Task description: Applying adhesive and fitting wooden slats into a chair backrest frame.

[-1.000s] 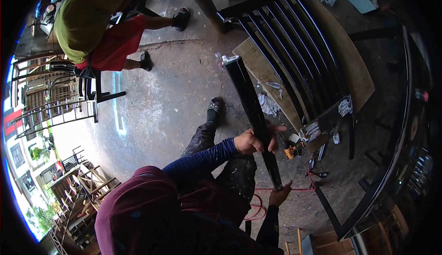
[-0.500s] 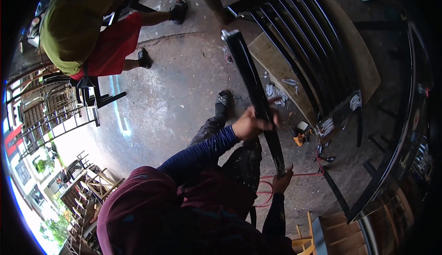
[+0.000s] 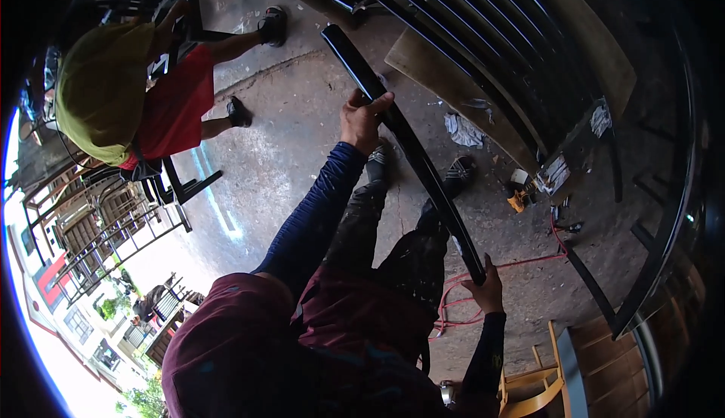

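A long, glossy black furniture bar (image 3: 423,163), slightly tapered, slants across my body from upper left to lower right. My left hand (image 3: 364,120) is closed around it in its upper part, the thumb lying across the front. At the bar's lower end, my right hand (image 3: 487,289) grips it, with the fingers partly behind the bar. A small light-coloured tip shows at its far end. Beyond the bar, a black slatted chair or bench back (image 3: 483,55) rests on a brown board (image 3: 434,78).
A person in red shorts (image 3: 177,101) bends over black furniture at left. Crumpled paper (image 3: 464,129), a yellow tool (image 3: 518,200) and a red hose (image 3: 521,263) lie on the concrete floor. A yellow chair (image 3: 532,384) stands at lower right, below a black frame (image 3: 642,286).
My left hand has slid or shifted up along the bar and now wraps round it. The bar has tilted further left at its far end. My view has shifted, and my feet have moved.
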Available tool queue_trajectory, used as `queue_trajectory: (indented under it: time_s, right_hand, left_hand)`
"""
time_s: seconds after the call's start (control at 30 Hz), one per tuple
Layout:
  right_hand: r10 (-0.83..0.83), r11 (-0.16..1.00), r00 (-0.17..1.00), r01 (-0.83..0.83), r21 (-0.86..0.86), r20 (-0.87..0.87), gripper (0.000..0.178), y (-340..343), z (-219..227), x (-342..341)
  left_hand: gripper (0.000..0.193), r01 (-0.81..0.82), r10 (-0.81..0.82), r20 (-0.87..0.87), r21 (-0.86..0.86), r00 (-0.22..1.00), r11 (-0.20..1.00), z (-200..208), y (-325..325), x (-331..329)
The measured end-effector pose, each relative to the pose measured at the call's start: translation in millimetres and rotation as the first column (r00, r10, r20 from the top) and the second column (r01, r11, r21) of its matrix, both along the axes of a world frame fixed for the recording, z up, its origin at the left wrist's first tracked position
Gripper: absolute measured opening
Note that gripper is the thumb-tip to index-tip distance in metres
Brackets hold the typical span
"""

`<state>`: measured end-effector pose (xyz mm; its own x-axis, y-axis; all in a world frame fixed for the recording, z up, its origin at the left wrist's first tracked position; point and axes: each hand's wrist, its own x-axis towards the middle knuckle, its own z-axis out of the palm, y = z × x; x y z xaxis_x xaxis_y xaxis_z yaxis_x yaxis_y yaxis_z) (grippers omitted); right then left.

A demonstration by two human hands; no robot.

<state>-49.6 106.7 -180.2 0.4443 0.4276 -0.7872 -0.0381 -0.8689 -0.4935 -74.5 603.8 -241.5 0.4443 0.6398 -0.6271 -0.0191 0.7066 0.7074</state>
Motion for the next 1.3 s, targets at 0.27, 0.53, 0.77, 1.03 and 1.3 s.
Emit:
queue_trajectory:
  time_s: [0.27, 0.53, 0.77, 1.03, 1.3]
  right_hand:
    - [0.172, 0.972, 0.892, -0.086, -0.217, 0.418, 0.079, -32.3, -30.0, -5.0]
    - [0.219, 0.945, 0.787, -0.025, -0.325, 0.577, 0.081, -37.2, -35.5, 16.4]
    - [0.129, 0.962, 0.742, 0.068, -0.266, 0.658, 0.084, -29.4, -35.4, 23.3]
    - [0.159, 0.98, 0.979, -0.172, 0.097, 0.131, 0.079, -67.8, -56.9, 45.2]
    - [0.228, 0.972, 0.899, -0.234, -0.031, 0.374, 0.092, -42.6, -20.8, 99.8]
  left_hand:
    - [0.051, 0.087, -0.073, -0.268, 0.039, 0.961, 0.995, 25.7, -40.8, 48.5]
    - [0.046, 0.079, -0.082, -0.08, -0.036, 0.993, 0.996, 3.9, -45.1, 62.9]
    - [0.031, 0.168, -0.164, 0.075, -0.045, 0.984, 0.985, -19.9, -38.7, 53.8]
    - [0.041, 0.2, -0.197, 0.062, -0.037, 0.978, 0.979, -16.8, -29.9, 54.5]
    - [0.055, -0.005, 0.018, -0.199, 0.064, 0.98, 0.998, 0.3, -41.5, 93.8]
